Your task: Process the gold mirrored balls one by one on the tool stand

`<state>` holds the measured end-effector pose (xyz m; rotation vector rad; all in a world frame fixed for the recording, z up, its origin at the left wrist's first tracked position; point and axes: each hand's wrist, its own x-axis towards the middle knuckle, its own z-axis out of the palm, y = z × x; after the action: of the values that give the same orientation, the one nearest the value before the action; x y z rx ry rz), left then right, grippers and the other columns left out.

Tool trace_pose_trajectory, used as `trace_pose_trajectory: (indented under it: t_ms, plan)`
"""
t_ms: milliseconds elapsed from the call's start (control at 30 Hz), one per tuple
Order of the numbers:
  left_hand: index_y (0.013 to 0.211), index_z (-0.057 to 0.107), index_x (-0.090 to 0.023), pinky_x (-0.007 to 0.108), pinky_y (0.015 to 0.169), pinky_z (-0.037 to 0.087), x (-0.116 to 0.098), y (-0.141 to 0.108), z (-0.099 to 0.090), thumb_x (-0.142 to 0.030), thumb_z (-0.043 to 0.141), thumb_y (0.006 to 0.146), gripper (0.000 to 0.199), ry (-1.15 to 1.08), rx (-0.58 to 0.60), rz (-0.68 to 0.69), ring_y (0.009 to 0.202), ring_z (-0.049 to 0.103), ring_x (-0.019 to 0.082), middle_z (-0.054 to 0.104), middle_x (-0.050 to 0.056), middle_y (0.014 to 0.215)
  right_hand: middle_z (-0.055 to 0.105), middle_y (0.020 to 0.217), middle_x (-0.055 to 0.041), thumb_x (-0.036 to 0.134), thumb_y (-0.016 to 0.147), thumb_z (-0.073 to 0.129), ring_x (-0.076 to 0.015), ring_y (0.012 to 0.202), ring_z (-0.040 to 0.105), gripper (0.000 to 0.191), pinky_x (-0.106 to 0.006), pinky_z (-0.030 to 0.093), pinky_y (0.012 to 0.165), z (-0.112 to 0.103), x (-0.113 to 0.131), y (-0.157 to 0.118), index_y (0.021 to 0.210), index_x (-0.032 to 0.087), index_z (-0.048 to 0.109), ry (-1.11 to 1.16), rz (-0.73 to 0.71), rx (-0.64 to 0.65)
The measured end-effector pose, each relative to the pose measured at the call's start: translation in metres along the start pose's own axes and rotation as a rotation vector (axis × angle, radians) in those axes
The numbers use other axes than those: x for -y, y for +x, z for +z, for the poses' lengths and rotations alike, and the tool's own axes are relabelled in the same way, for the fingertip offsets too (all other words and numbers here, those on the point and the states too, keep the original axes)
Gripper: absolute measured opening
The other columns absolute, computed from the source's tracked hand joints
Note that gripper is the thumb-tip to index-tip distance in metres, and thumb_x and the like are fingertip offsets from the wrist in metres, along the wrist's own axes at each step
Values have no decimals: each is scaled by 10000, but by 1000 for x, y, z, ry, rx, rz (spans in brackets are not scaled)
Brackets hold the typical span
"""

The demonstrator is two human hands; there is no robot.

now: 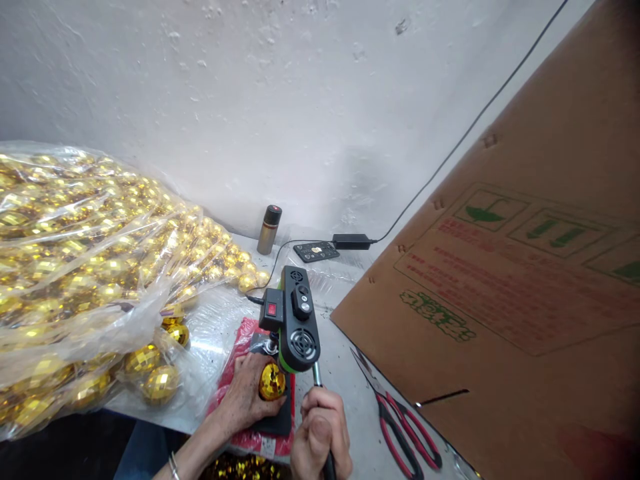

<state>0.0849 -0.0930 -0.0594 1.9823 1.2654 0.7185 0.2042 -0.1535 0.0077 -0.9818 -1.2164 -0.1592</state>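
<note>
My left hand (246, 395) is closed around a shiny gold mirror ball (273, 382), thumb and fingers on its sides. The ball sits under the head of a small black bench machine (299, 320) that has round vents and a red switch. What touches the top of the ball is hidden by the machine head. With fingers wrapped round it, my right hand (323, 430) grips the machine's lever handle (317, 375). A red plastic-wrapped pad (240, 350) lies beneath the machine's dark base.
A clear bag of gold balls (90, 233) fills the left side. Red-handled scissors (400, 427) lie by a large cardboard box (500, 300) on the right. Behind stand a spray can (269, 230), a dark flat card (316, 251) and a power adapter (351, 241) with its cable.
</note>
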Motion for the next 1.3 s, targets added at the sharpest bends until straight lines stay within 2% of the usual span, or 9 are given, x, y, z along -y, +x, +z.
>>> trace_pose_trajectory:
  t_ms: [167,433,733,967,1133,1233,1300]
  plan:
    - [1102,687,-250,492,1018,501,1,0,1,-297,837,751,385,-8,1,6,1046,666,328,749,60,1100,567,741,21,262,1142,463,-127,601,530,374,-270,421,568,-2,0,-1,770,250,496,-18,-3,8]
    - [1105,690,-251,489,1026,495,-1,-1,1,-278,842,719,416,-14,1,-30,1056,667,333,746,58,1109,572,767,35,234,1136,453,-111,634,527,379,-250,433,585,-3,-3,0,760,238,501,-18,-29,11]
    - [1130,705,-249,484,1018,492,2,1,6,-294,847,721,435,-28,-1,-34,1083,672,344,756,65,1128,604,741,40,236,1136,467,-127,627,549,377,-287,490,723,-10,-4,3,765,248,533,-96,-72,48]
    - [1149,708,-242,512,1032,491,4,2,10,-282,853,708,466,-38,-5,-32,1116,693,367,768,87,1172,649,759,22,183,1106,473,-146,642,602,336,-309,510,699,-14,-21,-20,791,246,573,-148,-126,64]
    - [1161,707,-233,527,1038,499,7,1,12,-298,853,712,477,-38,-7,-23,1119,702,374,769,96,1184,685,794,39,184,1115,467,-121,646,643,340,-323,566,836,-12,-36,-25,801,238,588,-147,-236,88]
    - [1178,711,-227,541,1051,503,8,2,13,-307,858,724,483,-29,-5,-17,1122,703,380,766,105,1193,686,777,45,253,1137,487,-116,644,653,372,-284,556,749,-11,-33,-17,783,242,598,-136,-270,102]
    - [1209,713,-219,547,1060,508,7,4,12,-300,868,727,513,-21,-12,-15,1138,700,387,763,111,1201,660,758,38,255,1141,483,-115,616,616,389,-265,509,644,-12,-20,-6,761,241,566,-129,-229,105]
